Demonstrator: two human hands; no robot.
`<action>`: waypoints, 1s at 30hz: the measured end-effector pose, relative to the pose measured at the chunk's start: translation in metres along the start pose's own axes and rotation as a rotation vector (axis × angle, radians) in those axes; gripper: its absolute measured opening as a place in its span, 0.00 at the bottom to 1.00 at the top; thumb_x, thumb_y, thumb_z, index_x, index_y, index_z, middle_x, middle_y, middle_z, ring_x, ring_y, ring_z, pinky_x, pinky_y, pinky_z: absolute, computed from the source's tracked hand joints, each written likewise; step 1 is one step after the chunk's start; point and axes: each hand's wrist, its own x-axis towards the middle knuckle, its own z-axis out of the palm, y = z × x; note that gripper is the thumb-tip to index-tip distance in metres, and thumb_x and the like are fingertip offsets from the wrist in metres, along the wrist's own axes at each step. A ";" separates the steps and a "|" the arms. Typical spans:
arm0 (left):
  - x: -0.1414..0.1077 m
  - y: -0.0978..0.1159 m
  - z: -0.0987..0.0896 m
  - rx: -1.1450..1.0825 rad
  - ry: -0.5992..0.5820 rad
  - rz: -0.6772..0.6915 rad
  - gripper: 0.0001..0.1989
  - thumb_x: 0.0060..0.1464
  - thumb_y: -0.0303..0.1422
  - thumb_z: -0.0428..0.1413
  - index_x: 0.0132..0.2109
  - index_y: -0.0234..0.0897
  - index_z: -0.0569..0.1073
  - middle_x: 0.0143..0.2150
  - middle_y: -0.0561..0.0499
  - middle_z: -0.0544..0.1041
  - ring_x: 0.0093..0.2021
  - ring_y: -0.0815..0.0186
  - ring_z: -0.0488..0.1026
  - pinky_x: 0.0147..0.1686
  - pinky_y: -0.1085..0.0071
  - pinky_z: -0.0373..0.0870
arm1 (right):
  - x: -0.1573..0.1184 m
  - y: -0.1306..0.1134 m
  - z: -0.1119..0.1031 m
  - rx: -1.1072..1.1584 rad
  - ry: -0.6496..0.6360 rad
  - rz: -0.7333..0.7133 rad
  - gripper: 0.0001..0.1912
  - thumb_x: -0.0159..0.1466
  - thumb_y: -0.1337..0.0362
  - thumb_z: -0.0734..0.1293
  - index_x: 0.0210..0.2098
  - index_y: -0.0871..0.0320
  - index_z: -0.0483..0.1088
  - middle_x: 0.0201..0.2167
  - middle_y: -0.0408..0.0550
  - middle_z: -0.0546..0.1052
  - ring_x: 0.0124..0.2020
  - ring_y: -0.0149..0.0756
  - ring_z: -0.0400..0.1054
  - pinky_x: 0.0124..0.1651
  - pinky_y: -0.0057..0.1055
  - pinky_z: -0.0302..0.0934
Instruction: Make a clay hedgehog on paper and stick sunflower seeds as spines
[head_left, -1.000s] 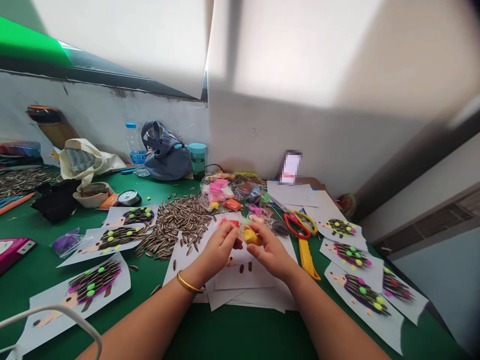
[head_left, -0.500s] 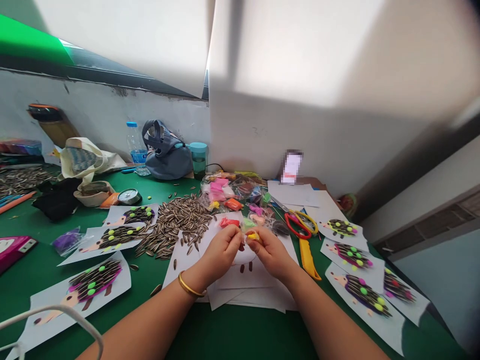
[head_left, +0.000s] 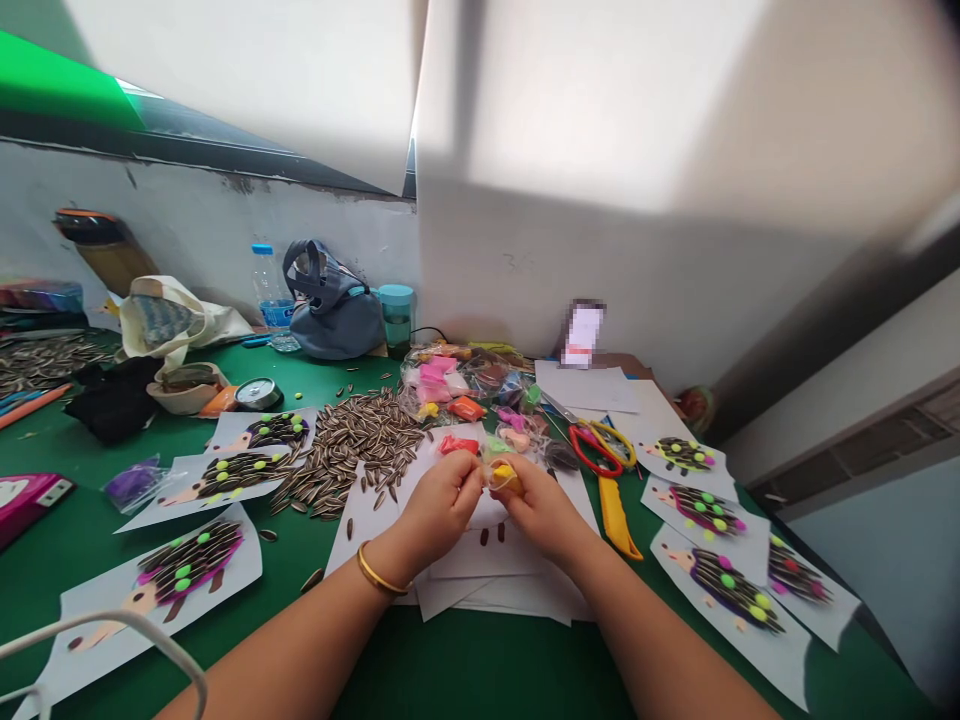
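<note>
Over a stack of white paper (head_left: 442, 595), my two hands meet with closed fingers. A small packet of yellow modelling clay (head_left: 507, 478) in clear plastic sits in the grip of my right hand (head_left: 541, 505). My left hand (head_left: 442, 500), with a gold bangle on the wrist, pinches the packet's clear edge. Under them, the top sheet bears a partly hidden drawing with two small brown pieces. Just beyond lies a red clay packet (head_left: 457, 445). A heap of sunflower seeds (head_left: 367, 440) spreads to the left.
Red-handled scissors (head_left: 596, 450) and a yellow utility knife (head_left: 616, 518) lie right. Hedgehog pictures made with seeds flank both sides, one at front left (head_left: 180, 590). Clay packets (head_left: 442, 380), a blue bag (head_left: 337, 320), a teal-lidded cup (head_left: 396, 315) and a phone (head_left: 583, 335) stand behind.
The yellow packet has turned between my fingers, and more of its yellow side and clear plastic shows. My hands stay in nearly the same place.
</note>
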 end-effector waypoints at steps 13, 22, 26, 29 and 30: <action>-0.001 -0.001 -0.002 0.280 -0.044 0.218 0.09 0.65 0.32 0.44 0.35 0.39 0.64 0.31 0.52 0.67 0.32 0.64 0.64 0.34 0.67 0.60 | 0.004 0.000 -0.001 -0.078 -0.082 -0.014 0.06 0.68 0.64 0.61 0.34 0.54 0.66 0.36 0.47 0.74 0.36 0.38 0.67 0.42 0.35 0.62; -0.002 -0.006 0.001 0.249 -0.019 0.209 0.10 0.66 0.34 0.44 0.36 0.39 0.65 0.32 0.52 0.68 0.33 0.65 0.65 0.34 0.67 0.63 | 0.002 -0.005 0.000 -0.048 -0.105 0.064 0.05 0.65 0.68 0.61 0.33 0.55 0.66 0.35 0.46 0.72 0.37 0.38 0.66 0.41 0.35 0.61; 0.000 -0.009 0.000 0.119 0.001 0.138 0.13 0.67 0.37 0.43 0.38 0.38 0.67 0.33 0.52 0.69 0.34 0.65 0.67 0.35 0.67 0.65 | 0.001 -0.008 -0.009 0.206 -0.184 0.105 0.11 0.64 0.60 0.67 0.45 0.54 0.70 0.43 0.47 0.74 0.43 0.41 0.68 0.47 0.36 0.62; 0.003 -0.012 -0.002 0.039 0.034 0.116 0.14 0.67 0.39 0.43 0.37 0.38 0.67 0.33 0.52 0.69 0.34 0.65 0.68 0.36 0.67 0.66 | 0.001 -0.009 -0.016 0.417 -0.302 0.114 0.18 0.65 0.55 0.66 0.52 0.53 0.69 0.48 0.48 0.73 0.49 0.43 0.67 0.51 0.36 0.61; 0.004 -0.013 -0.002 0.028 0.042 0.109 0.14 0.67 0.39 0.43 0.36 0.38 0.67 0.33 0.52 0.69 0.34 0.65 0.68 0.35 0.67 0.67 | 0.001 -0.009 -0.018 0.445 -0.324 0.115 0.17 0.65 0.55 0.65 0.51 0.53 0.70 0.48 0.48 0.73 0.49 0.42 0.66 0.51 0.36 0.61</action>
